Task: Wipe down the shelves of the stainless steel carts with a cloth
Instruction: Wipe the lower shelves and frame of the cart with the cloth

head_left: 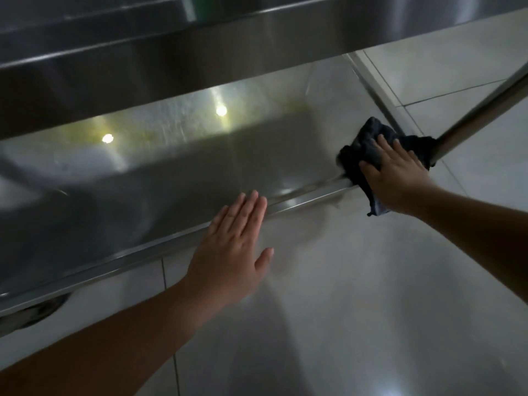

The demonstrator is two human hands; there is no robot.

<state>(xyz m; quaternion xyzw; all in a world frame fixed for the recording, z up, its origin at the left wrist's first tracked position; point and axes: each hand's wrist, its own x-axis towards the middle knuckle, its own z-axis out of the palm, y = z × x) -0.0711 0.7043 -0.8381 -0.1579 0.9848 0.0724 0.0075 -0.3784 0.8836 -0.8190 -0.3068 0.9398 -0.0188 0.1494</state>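
The lower shelf (pixel 177 167) of a stainless steel cart fills the middle of the head view, shiny and reflecting two ceiling lights. A dark cloth (pixel 368 144) lies crumpled at the shelf's near right corner, draping over the front rim. My right hand (pixel 394 172) presses flat on the cloth with fingers spread. My left hand (pixel 234 241) hovers over or rests on the shelf's front rim (pixel 300 200), fingers straight and together, holding nothing.
The cart's upper shelf (pixel 200 38) overhangs across the top. A steel corner post (pixel 485 110) slants up from the cloth to the right edge. Pale floor tiles (pixel 343 295) lie below and to the right. A caster (pixel 34 312) shows at lower left.
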